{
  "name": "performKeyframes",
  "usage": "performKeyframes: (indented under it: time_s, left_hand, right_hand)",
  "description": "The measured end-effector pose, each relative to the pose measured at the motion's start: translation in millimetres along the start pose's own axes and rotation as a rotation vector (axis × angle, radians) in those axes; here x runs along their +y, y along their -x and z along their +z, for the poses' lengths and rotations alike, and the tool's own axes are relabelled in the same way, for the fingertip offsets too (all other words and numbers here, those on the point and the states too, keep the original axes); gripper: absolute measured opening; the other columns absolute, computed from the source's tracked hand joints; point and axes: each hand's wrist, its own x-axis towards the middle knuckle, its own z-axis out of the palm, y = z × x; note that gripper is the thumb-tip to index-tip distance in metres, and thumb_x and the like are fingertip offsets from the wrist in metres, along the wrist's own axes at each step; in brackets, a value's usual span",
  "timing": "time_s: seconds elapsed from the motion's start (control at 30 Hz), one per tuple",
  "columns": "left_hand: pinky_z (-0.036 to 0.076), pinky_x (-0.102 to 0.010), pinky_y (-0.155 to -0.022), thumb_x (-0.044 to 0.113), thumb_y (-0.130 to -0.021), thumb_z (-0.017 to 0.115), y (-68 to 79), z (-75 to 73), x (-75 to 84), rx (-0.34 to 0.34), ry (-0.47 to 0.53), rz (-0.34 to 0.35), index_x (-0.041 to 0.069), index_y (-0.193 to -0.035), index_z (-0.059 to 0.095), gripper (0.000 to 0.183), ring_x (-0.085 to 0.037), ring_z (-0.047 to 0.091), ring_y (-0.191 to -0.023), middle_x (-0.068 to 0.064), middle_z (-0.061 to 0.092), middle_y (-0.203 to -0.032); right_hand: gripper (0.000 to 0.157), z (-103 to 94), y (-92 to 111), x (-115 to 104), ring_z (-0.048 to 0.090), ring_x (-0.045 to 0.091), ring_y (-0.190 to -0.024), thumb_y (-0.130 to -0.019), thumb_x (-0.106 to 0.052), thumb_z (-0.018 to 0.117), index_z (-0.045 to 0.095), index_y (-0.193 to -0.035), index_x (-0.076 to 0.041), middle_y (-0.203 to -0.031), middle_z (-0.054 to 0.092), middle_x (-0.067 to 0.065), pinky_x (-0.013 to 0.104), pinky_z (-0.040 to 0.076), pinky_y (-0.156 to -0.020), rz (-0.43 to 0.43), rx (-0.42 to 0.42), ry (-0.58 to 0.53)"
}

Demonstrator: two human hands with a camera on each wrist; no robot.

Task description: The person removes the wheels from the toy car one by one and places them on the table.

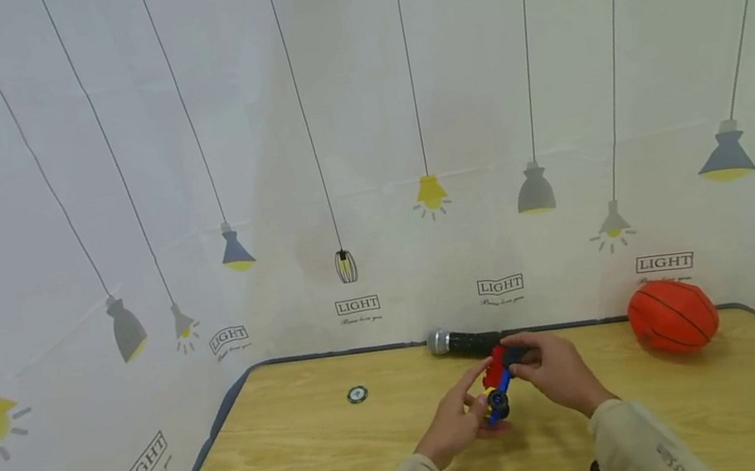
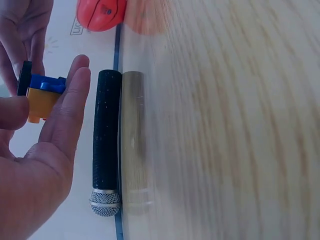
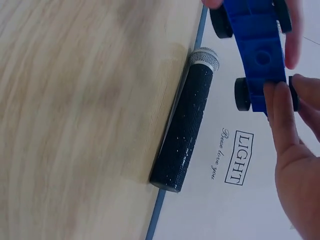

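Between both hands is a small toy car (image 1: pixel 505 381) with a blue chassis, black wheels and red and yellow parts. My left hand (image 1: pixel 452 424) grips its near end, with the thumb on one side and fingers on the other. At the far end, my right hand (image 1: pixel 561 371) pinches the car near a wheel. The right wrist view shows the flat blue underside (image 3: pixel 260 57) with wheels at its sides. From the left wrist, a yellow-orange block (image 2: pixel 42 102) shows against the blue part; the fingers hide some of the car.
A black microphone (image 1: pixel 468 343) with a silver head lies along the table's back edge, just behind the hands. To the right sits a red ball (image 1: pixel 672 316) with black lines. A round chip (image 1: pixel 357 394) lies left on the wooden table (image 1: pixel 297 468). Lamp-printed cloth (image 1: pixel 354 105) surrounds the table.
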Motion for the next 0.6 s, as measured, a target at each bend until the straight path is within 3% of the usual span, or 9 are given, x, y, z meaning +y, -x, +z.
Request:
performKeyframes:
  time_s: [0.23,0.47,0.6]
  left_hand:
    - [0.061,-0.043,-0.086,0.005,-0.106,0.042,3.8,0.1,1.1,0.005,0.052,-0.001,0.040,-0.150,0.041,0.056,-0.034,0.075,-0.099,-0.014,0.050,-0.109]
    - [0.062,-0.042,-0.086,0.006,-0.107,0.043,8.3,0.1,0.2,-0.018,0.083,0.006,0.042,-0.149,0.042,0.056,-0.034,0.074,-0.100,-0.013,0.049,-0.111]
    - [0.063,-0.041,-0.082,0.010,-0.107,0.043,10.4,0.5,-0.1,-0.014,0.055,0.001,0.044,-0.149,0.041,0.054,-0.033,0.075,-0.095,-0.012,0.051,-0.111]
  right_hand:
    - [0.036,7.8,2.4,-0.6,0.068,0.017,-0.083,-0.092,-0.010,0.071,0.068,-0.127,-0.010,-0.114,0.064,0.016,0.026,0.058,-0.066,0.009,0.065,-0.007]
    - [0.038,11.5,1.8,0.7,0.062,0.020,-0.064,-0.095,-0.014,0.069,0.065,-0.132,-0.010,-0.088,0.068,0.018,0.024,0.054,-0.056,0.059,0.003,-0.096]
    - [0.035,14.6,0.2,-0.3,0.061,0.018,-0.065,-0.096,-0.015,0.066,0.065,-0.130,-0.010,-0.083,0.066,0.015,0.025,0.055,-0.058,0.078,-0.006,-0.146]
